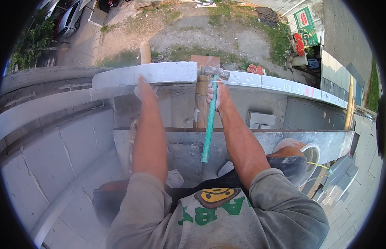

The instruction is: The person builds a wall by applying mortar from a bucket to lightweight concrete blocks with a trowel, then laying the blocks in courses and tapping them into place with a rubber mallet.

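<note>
My right hand [215, 94] grips a hammer with a green handle [208, 133], its metal head [217, 74] up beside the end of a white block [172, 72] on top of the wall. My left hand [144, 89] holds that block by its front face, left of the hammer; some of its fingers are hard to make out. More white blocks [242, 79] continue to the right, with a thin string running along their front. A wooden post [200, 108] stands below the gap behind the hammer.
A long grey ledge [317, 143] crosses in front of my legs, with a white bucket [308, 162] and grey blocks [261, 119] nearby. Bamboo poles [349, 99] stand at the right. Beyond the wall lie dirt ground, orange containers [299, 45], a green board and a parked car [72, 20] far below.
</note>
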`<state>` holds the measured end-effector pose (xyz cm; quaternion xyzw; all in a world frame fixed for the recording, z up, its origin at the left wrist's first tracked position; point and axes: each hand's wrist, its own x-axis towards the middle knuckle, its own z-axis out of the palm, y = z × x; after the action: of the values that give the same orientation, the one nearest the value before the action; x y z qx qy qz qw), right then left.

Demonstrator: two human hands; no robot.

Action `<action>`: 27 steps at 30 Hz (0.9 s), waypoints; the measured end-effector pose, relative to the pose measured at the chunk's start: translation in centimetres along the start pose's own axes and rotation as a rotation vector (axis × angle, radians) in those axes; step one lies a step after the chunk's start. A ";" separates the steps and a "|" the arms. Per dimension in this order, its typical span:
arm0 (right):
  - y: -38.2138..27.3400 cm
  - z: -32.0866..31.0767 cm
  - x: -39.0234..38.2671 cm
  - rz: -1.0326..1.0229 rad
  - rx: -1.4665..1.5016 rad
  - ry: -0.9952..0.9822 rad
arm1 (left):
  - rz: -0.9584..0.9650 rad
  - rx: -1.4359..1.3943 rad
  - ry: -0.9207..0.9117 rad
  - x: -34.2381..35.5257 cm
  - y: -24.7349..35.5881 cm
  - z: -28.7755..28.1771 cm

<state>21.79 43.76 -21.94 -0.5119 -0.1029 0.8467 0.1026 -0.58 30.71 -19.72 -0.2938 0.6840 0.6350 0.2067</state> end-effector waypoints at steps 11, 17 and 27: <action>-0.1 0.2 0.1 0.012 -0.187 -0.083 | 0.018 -0.014 0.004 -0.3 0.0 -0.1; -0.8 -0.1 -0.1 -0.065 -0.063 -0.075 | 0.019 -0.033 -0.006 -0.3 0.0 0.1; 0.3 0.0 -0.2 -0.036 -0.060 -0.054 | 0.008 -0.016 -0.012 -0.6 0.0 0.2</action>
<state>21.82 43.40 -21.87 -0.4899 -0.1403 0.8546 0.0999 -0.14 30.99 -19.32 -0.2890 0.6786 0.6431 0.2060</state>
